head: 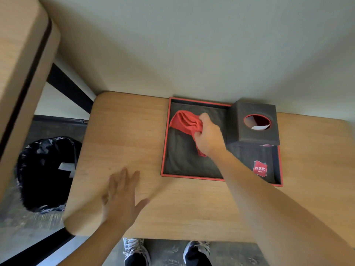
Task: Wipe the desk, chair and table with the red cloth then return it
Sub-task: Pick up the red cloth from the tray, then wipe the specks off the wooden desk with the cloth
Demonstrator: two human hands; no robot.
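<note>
The red cloth (184, 122) lies bunched in the far left part of a dark tray with a red rim (164, 150) on the wooden desk (192, 204). My right hand (208, 136) is over the tray with its fingers closed on the cloth's right end; a strip of cloth hangs below the palm. My left hand (122, 198) is flat on the desk near its left front, fingers spread, holding nothing.
A dark tissue box (253, 121) with a round red-edged opening stands at the tray's far right corner. A bin lined with a black bag (47, 173) is on the floor left of the desk. A wooden panel (21, 73) rises at far left. My shoes (167, 253) show below the desk's front edge.
</note>
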